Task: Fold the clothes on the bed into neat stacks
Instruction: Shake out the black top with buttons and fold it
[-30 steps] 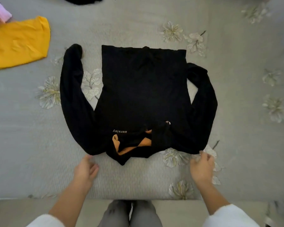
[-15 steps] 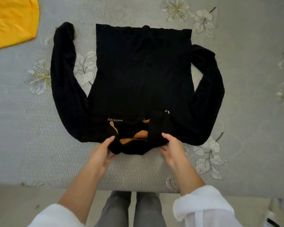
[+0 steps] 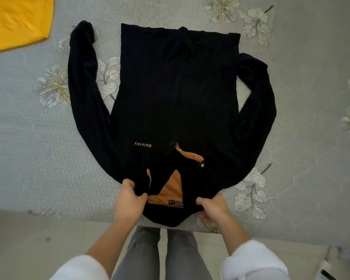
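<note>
A black long-sleeved jacket lies spread flat on the bed, its collar toward me and its sleeves angled out to both sides. An orange lining and a small label show inside the open collar. My left hand pinches the collar's left edge. My right hand grips the collar's right edge. Both hands hold the collar stretched at the bed's near edge.
A yellow garment lies at the far left corner. The grey bedspread has white flower prints. The bed's near edge runs just under my hands, with pale floor and my grey-trousered legs below it.
Both hands came in from the jacket's shoulders to the collar and took hold of it. The collar is now pulled toward me and opened wider, showing more orange lining.
</note>
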Action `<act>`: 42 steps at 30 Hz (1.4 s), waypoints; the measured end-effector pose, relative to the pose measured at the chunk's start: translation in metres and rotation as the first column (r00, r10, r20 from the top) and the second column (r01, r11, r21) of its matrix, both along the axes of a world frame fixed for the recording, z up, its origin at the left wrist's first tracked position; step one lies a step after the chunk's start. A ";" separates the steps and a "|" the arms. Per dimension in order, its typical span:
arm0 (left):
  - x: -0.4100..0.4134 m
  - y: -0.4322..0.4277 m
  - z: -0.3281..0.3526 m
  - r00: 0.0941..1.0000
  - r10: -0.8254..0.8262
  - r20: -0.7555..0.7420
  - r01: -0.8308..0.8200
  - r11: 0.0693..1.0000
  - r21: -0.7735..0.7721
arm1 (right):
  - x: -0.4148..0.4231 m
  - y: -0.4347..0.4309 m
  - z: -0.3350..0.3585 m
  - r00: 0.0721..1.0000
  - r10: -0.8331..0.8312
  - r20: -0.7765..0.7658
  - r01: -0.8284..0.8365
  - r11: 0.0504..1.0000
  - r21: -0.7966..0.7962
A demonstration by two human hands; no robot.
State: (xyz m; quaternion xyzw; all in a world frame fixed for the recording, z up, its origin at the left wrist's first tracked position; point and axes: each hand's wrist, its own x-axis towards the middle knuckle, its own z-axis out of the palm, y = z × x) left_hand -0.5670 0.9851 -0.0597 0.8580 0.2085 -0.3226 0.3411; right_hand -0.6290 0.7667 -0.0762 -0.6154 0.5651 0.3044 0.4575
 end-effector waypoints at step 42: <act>0.316 -0.102 -0.027 0.833 -0.282 0.476 0.252 0.959 0.126 | 0.312 -0.133 0.006 0.629 0.664 0.405 -0.432 0.731 -0.528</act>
